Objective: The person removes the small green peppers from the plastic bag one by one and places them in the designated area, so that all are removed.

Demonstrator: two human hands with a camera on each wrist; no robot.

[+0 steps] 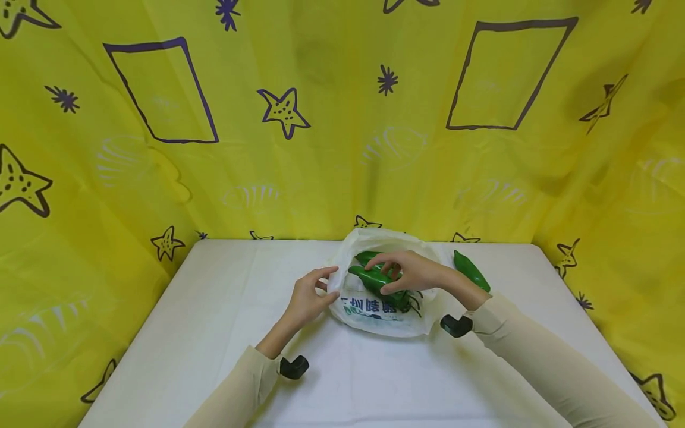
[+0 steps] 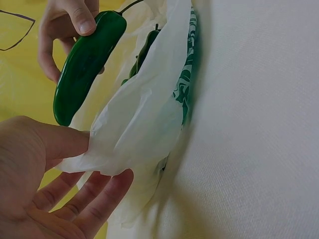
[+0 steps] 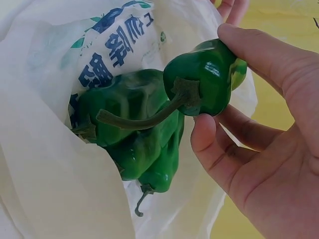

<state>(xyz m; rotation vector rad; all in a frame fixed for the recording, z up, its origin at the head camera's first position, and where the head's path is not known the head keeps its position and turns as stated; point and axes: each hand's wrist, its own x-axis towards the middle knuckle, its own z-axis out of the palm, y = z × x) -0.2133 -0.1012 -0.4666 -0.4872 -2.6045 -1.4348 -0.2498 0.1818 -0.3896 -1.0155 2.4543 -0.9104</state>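
A white plastic bag [image 1: 385, 238] with blue and green print lies on the table, its mouth held wide. At the bag's left edge, my left hand [image 1: 310, 300] pinches the rim between thumb and fingers. My right hand [image 1: 411, 271] grips a green pepper [image 3: 199, 74] near its stem end, above the bag's mouth. In the left wrist view that pepper [image 2: 84, 72] tilts with its tip down. Several other green peppers [image 3: 142, 144] lie inside the bag, partly hidden by its wall in the right wrist view.
One more green pepper [image 1: 471, 270] lies on the white table [image 1: 241, 297] to the right of the bag, beside my right forearm. A yellow curtain [image 1: 332, 172] with drawn stars and shells encloses the table's back and sides.
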